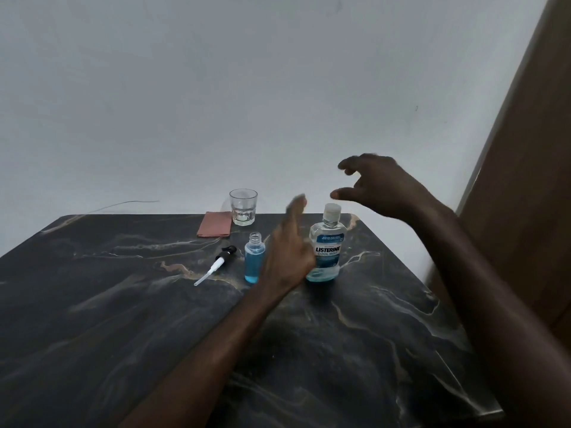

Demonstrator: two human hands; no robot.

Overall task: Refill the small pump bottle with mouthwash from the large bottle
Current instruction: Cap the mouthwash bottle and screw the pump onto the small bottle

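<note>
The large mouthwash bottle stands upright on the dark marbled table, with a clear cap on its neck and a little blue liquid at its bottom. Left of it stands the small bottle, uncapped and mostly full of blue liquid. Its pump head lies on the table further left, tube pointing towards me. My left hand hovers between the two bottles, fingers apart, holding nothing. My right hand is raised above the large bottle's cap, fingers spread, not touching it.
An empty drinking glass stands at the table's far edge beside a folded pink cloth. A white wall rises behind the table. A brown wooden panel stands at the right. A thin wire runs along the wall at the back left.
</note>
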